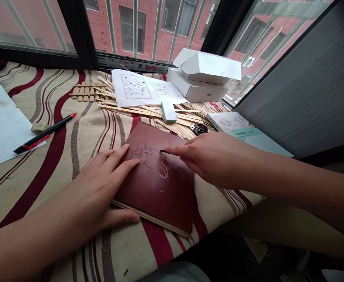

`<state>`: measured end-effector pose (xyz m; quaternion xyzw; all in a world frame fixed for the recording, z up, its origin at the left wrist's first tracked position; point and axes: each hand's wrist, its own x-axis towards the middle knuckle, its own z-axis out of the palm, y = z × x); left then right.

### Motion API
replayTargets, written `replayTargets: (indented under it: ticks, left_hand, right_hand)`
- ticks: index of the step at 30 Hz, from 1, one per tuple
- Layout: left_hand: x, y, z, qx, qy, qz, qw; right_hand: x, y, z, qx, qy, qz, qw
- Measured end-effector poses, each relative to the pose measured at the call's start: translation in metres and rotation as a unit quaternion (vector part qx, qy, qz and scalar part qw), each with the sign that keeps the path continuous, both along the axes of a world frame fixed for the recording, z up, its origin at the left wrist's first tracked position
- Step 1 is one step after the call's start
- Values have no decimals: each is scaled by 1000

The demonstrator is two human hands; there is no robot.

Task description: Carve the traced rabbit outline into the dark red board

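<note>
A reddish-brown wooden board [157,196], its edge showing pale layers, lies tilted on the striped cloth. It bears a line drawing [152,158] of a rounded cartoon figure, with some lines scratched lighter. My left hand [107,180] rests with spread fingers on the board's left part, its thumb along the near left edge. Over the upper right of the board, my right hand [202,156] is closed in a pinch on a thin dark-tipped tool [162,151]. The tip meets the drawing; the rest of the tool is hidden by my fingers, so its kind is unclear.
Behind the board lie many thin wooden strips [148,111], printed drawings [135,90], an eraser-like block [168,111] and black-handled scissors [200,129]. A white box [204,90] and a book [251,133] stand right. A pen [47,132] lies left on paper [1,125].
</note>
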<state>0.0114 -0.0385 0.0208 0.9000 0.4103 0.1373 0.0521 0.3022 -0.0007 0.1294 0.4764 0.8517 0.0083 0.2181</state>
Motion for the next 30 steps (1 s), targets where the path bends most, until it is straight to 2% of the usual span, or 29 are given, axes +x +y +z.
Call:
replayTargets:
  ticks: [4, 9, 12, 16, 20, 23, 26, 28, 30]
  left_hand:
    - [10, 1, 6, -51, -10, 22, 998]
    - [12, 2, 4, -59, -31, 22, 998]
    - [9, 2, -1, -45, -45, 11, 998]
    - [10, 1, -14, 12, -72, 5, 997]
    - [11, 0, -21, 40, -72, -1, 997]
    - [11, 0, -19, 46, -65, 0, 997]
    - [11, 0, -13, 8, -40, -6, 999]
    - [12, 0, -10, 24, -70, -1, 997]
    - [12, -1, -8, -17, -39, -10, 999]
  right_hand:
    - [2, 4, 2, 2, 1, 17, 1000]
    - [5, 4, 3, 5, 9, 15, 1000]
    - [5, 1, 4, 3, 9, 18, 1000]
    - [4, -3, 4, 12, -7, 28, 1000]
    - [5, -5, 0, 20, -26, 12, 999]
    - [5, -5, -2, 13, -17, 4, 1000]
    - [3, -3, 0, 7, -15, 3, 1000]
    - [-1, -2, 4, 0, -18, 5, 1000]
    - [-6, 1, 9, -9, -29, 5, 1000]
